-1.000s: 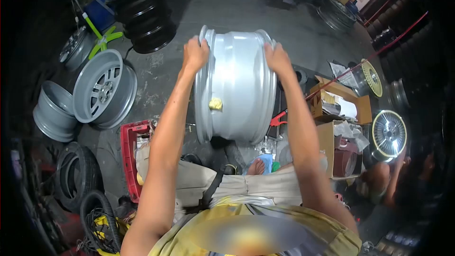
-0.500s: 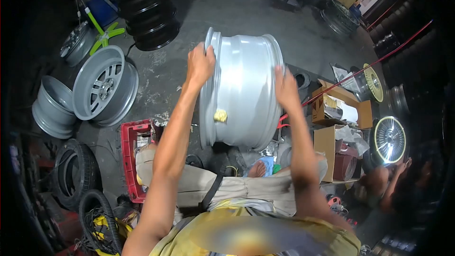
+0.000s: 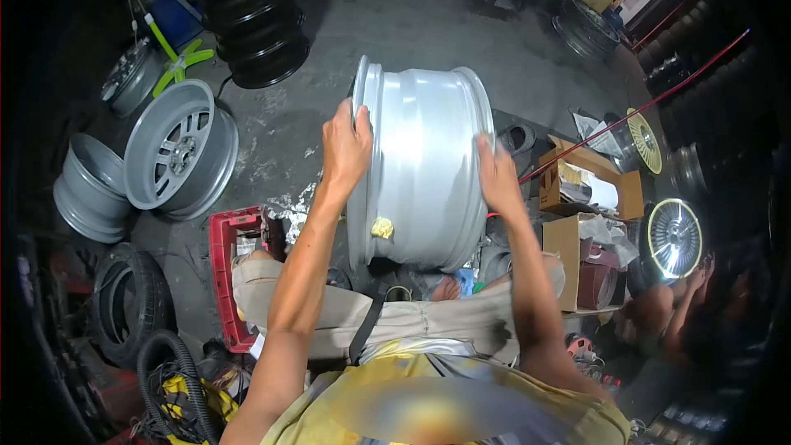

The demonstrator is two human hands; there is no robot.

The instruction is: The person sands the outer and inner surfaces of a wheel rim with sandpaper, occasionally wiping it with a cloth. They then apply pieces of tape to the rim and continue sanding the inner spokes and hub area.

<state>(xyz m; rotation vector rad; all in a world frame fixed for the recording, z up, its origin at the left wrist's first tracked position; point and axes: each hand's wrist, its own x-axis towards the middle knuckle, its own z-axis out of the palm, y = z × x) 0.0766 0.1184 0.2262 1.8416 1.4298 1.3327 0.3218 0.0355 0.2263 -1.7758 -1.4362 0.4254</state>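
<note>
A silver wheel rim (image 3: 424,148) stands on its tread in front of me, its barrel facing up toward the camera. My left hand (image 3: 346,144) is wrapped round its left flange, fingers behind the edge and thumb on top. On the right flange lies my right hand (image 3: 498,173), gripping the edge and slightly blurred. A crumpled yellow piece (image 3: 381,227) sits on the lower left of the barrel, touched by neither hand.
Silver rims (image 3: 169,148) and a black tire (image 3: 132,305) are at left, near a red crate (image 3: 222,280). Stacked black rims (image 3: 255,25) stand behind. At right are cardboard boxes (image 3: 564,268), a spoked wheel (image 3: 671,239) and another person's arm (image 3: 680,317).
The rim has shifted slightly down toward me, and the yellow piece on it is lower. Both hands have moved down with the flanges, still holding them.
</note>
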